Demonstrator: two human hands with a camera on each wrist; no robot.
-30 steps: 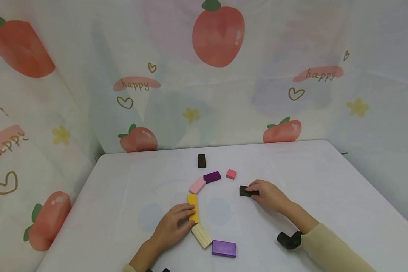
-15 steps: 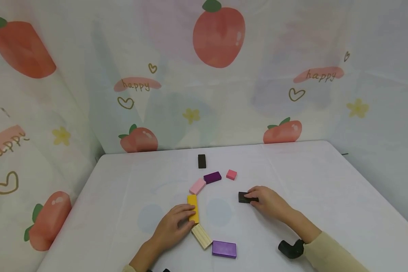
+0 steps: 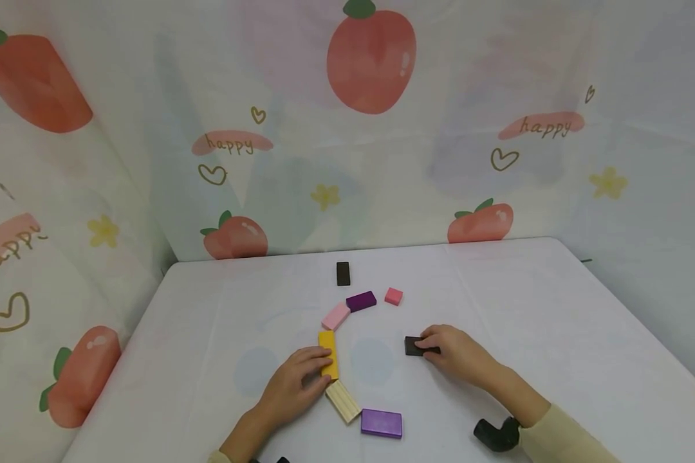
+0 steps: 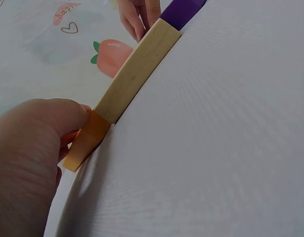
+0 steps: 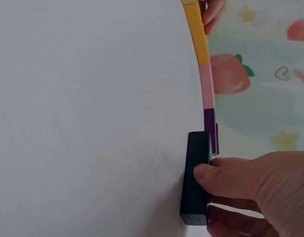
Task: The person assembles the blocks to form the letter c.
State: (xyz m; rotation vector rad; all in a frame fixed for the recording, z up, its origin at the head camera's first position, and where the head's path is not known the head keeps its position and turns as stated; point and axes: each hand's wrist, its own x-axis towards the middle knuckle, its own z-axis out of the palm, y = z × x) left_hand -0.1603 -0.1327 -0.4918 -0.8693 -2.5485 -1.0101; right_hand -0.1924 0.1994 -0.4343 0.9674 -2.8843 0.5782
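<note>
My right hand (image 3: 460,352) grips a black rectangular block (image 3: 412,346) on the right of the table; the right wrist view shows the thumb (image 5: 226,178) on its side. My left hand (image 3: 292,386) rests its fingertips on a yellow block (image 3: 326,339), thumb near that block's lower end. Beyond the yellow block come a pink block (image 3: 336,317) and a dark purple block (image 3: 361,301), in a curve. Towards me the curve goes on with a pale wooden block (image 3: 343,402) and a bright purple block (image 3: 381,424). Fingers partly cover the yellow and black blocks.
A second black block (image 3: 343,274) lies near the back of the white table (image 3: 208,321). A small coral-pink block (image 3: 394,296) sits right of the dark purple one. Behind rises a patterned cloth backdrop (image 3: 301,116). A black curved object (image 3: 497,435) is by the right sleeve.
My right hand has brought the black block nearer to me and slightly to the left. The left hand and the blocks in the curve have stayed in place.
</note>
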